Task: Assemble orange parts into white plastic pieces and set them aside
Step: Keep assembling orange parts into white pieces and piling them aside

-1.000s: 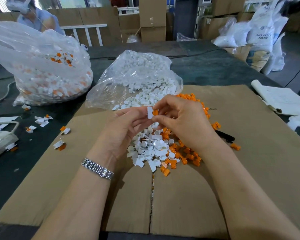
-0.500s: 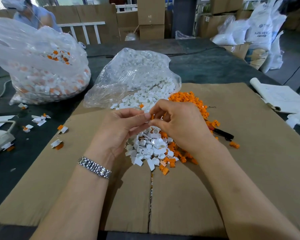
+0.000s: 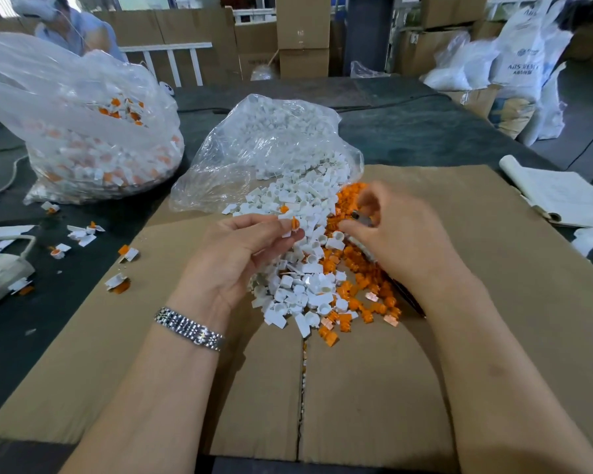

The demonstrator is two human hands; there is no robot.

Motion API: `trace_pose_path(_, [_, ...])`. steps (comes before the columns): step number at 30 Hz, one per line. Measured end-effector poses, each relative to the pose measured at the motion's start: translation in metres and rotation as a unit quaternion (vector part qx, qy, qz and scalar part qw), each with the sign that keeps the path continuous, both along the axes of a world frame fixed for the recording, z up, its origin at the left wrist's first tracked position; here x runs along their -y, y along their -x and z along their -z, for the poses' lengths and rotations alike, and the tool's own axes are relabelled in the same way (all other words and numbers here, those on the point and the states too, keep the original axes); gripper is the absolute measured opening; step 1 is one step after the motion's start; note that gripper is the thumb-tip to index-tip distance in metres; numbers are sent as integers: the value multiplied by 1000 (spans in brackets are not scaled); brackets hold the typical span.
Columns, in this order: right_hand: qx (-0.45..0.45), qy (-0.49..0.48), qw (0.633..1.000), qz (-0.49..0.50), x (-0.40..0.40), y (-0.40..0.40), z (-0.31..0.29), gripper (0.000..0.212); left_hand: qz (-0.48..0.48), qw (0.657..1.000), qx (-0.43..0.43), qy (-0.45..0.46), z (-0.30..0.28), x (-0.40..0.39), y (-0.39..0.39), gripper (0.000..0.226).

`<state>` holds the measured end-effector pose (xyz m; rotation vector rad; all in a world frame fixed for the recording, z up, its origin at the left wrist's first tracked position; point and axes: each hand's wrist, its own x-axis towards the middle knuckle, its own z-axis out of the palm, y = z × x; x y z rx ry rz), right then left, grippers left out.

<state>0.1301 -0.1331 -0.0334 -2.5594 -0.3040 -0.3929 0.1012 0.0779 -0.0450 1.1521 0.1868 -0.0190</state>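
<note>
Nearest me, my left hand (image 3: 240,254) pinches an assembled white piece (image 3: 290,224) between thumb and fingers, its orange part pointing right. My right hand (image 3: 396,234), fingers curled and blurred, hovers over the orange parts (image 3: 363,282); farther off lies the bag of white pieces (image 3: 281,145).

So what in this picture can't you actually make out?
- Right hand, head view: motion blur hides what its fingers hold.
- Assembled piece pinched by the left hand: fingers cover most of it, so how far the orange part is seated is unclear.
- Left bag: cloudy plastic blurs its contents.
- Papers: cut by the right edge, print too small to read.
</note>
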Motion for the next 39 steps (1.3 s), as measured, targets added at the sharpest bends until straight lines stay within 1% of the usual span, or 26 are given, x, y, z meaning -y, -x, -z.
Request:
trace_pose_path(2, [-78,80,991,77,13,-3,3,48,5,999,-5,37,-1,0,1,26])
trace_pose_path(4, [-155,125,976,92,16,-3,6,49,1,999,-10,51,-2,1,1,32])
trace_pose_path(5, [-169,132,973,88,15,-2,7,48,1,999,-12,49,-3,1,1,35])
trace_pose_path(11, [-133,146,978,63,9,4,1,38,-3,1000,-14,14,-4,2,2,34])
trace_pose_path(14, [-118,105,986,61,8,7,-10,35,-2,1000,-13,9,-4,2,2,19])
trace_pose_path(16, [-122,41,991,41,7,9,-23,39,-8,1000,-11,12,-3,3,2,10])
trace_pose_path(17, [-136,6,990,23,6,11,-30,39,-10,1000,-7,15,-3,3,2,9])
trace_pose_path(19, [-200,-37,979,-28,2,15,-42,32,-17,1000,6,25,-4,3,2,15])
trace_pose_path(21, [-270,-43,958,-80,-4,20,-48,28,-24,999,25,32,-6,5,4,31])
trace_pose_path(23, [-300,-45,946,-110,-14,22,-49,31,-29,999,39,25,-8,6,5,44])
trace_pose_path(25, [-317,-67,938,-124,-22,25,-49,29,-33,998,42,12,-9,7,6,48])
trace_pose_path(26, [-325,-87,932,-132,-26,27,-48,27,-36,998,42,9,-9,7,7,46])
trace_pose_path(28, [-327,-114,927,-141,-32,30,-46,22,-42,998,40,4,-9,7,7,38])
trace_pose_path(32, [-309,-106,932,-156,-38,33,-39,32,-44,998,46,-20,-8,6,7,17])
trace_pose_path(34, [-306,-116,932,-156,-40,34,-35,34,-45,997,50,-32,-7,6,6,10])
trace_pose_path(36, [-298,-129,934,-150,-43,37,-32,38,-50,996,54,-40,-7,6,6,8])
trace_pose_path(39, [-247,-100,957,-117,-52,41,-25,55,-57,996,52,-48,-7,5,7,10])
